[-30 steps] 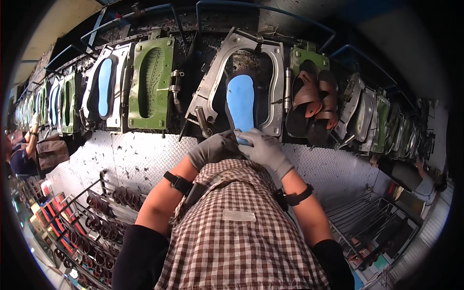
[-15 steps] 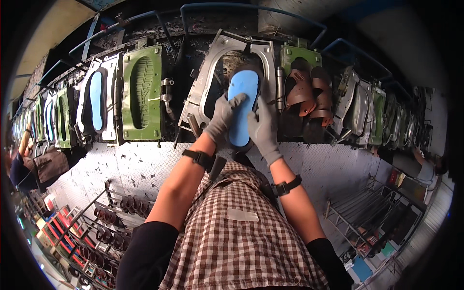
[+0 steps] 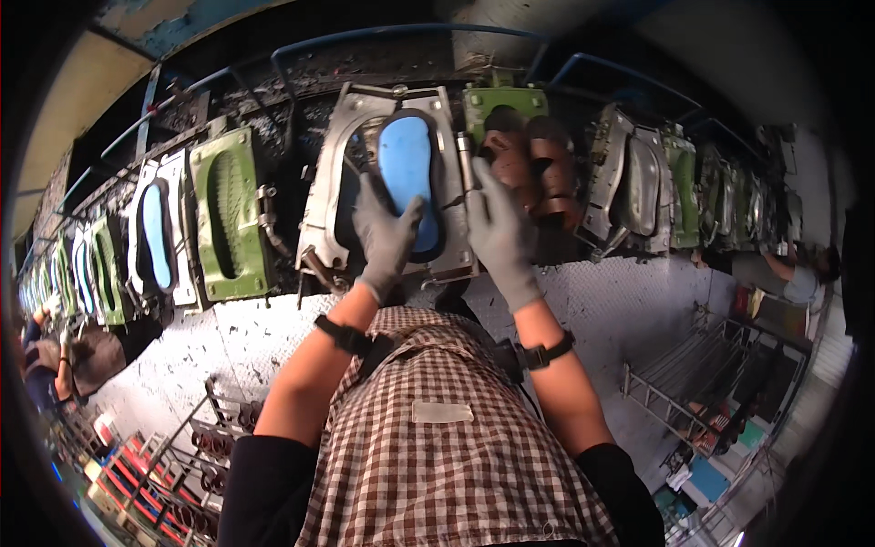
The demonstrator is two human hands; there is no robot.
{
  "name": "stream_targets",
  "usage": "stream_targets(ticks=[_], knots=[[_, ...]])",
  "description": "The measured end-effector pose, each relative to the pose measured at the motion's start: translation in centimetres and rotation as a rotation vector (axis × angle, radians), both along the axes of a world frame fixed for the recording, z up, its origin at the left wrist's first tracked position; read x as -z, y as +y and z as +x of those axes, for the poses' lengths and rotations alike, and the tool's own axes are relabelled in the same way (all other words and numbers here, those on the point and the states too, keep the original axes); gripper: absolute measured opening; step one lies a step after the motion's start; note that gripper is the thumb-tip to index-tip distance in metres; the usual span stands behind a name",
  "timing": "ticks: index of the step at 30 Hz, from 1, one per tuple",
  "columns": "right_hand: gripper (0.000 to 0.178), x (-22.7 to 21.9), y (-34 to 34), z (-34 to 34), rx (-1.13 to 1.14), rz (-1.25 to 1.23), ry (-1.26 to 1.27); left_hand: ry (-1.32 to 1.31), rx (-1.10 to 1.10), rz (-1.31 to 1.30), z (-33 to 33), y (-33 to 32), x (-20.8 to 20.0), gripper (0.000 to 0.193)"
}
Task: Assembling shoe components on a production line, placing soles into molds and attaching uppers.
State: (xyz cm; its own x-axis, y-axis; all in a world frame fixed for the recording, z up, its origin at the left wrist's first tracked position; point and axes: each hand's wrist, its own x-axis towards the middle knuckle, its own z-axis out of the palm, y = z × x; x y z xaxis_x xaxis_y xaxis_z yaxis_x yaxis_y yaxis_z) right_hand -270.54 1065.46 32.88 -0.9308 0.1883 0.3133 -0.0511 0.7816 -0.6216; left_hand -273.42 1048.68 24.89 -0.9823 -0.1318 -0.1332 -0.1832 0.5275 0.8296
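Observation:
A blue shoe sole [image 3: 406,173] with a dark rim lies in the silver metal mould frame [image 3: 319,205] in front of me. My left hand [image 3: 387,235], in a grey glove, is at the sole's lower left edge. Its fingers are stretched and the thumb overlaps the blue surface; whether it presses there I cannot tell. My right hand [image 3: 503,239], gloved too, is apart from the sole, beside the frame's right edge. Its fingers are spread and hold nothing. Just beyond them, brown strapped sandals [image 3: 551,169] rest against a green mould half [image 3: 506,102].
More moulds run along the bench both ways, including a green one [image 3: 228,214] and a silver one with a blue sole [image 3: 157,232] on the left. An empty silver mould [image 3: 638,182] stands right. Metal racks [image 3: 688,365] are behind me; people work at both sides.
The blue sole has gone from between my hands down into the silver frame. My hands have parted, the right one moving off it. The view has shifted, so the bench appears further left.

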Motion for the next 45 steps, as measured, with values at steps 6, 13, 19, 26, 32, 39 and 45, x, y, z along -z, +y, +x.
stream_targets(ticks=[6,13,19,26,32,39,45], knots=[[0.077,4.1,12.4,5.8,0.400,0.176,-0.054,0.293,0.517,-0.029,-0.5,8.8,-3.1,0.084],[0.025,4.1,24.5,6.4,0.508,-0.204,-0.036,-0.031,0.277,0.576,-2.3,18.3,-4.9,0.076],[0.044,1.0,46.6,10.1,0.555,0.106,0.101,0.234,0.324,0.538,1.7,36.1,-10.1,0.068],[0.061,3.1,50.6,13.9,0.088,-0.638,-0.213,0.078,0.495,0.615,5.9,52.5,-1.9,0.085],[0.049,2.3,53.1,13.1,0.416,-1.226,-0.212,0.032,0.029,0.400,1.3,54.4,5.6,0.059],[0.036,3.6,55.0,4.3,0.187,-0.591,0.061,-0.338,0.065,0.941,1.2,53.4,7.7,0.058],[0.038,3.6,53.7,3.7,-0.248,0.065,-0.169,-0.282,0.094,0.947,6.2,52.4,3.8,0.055]])
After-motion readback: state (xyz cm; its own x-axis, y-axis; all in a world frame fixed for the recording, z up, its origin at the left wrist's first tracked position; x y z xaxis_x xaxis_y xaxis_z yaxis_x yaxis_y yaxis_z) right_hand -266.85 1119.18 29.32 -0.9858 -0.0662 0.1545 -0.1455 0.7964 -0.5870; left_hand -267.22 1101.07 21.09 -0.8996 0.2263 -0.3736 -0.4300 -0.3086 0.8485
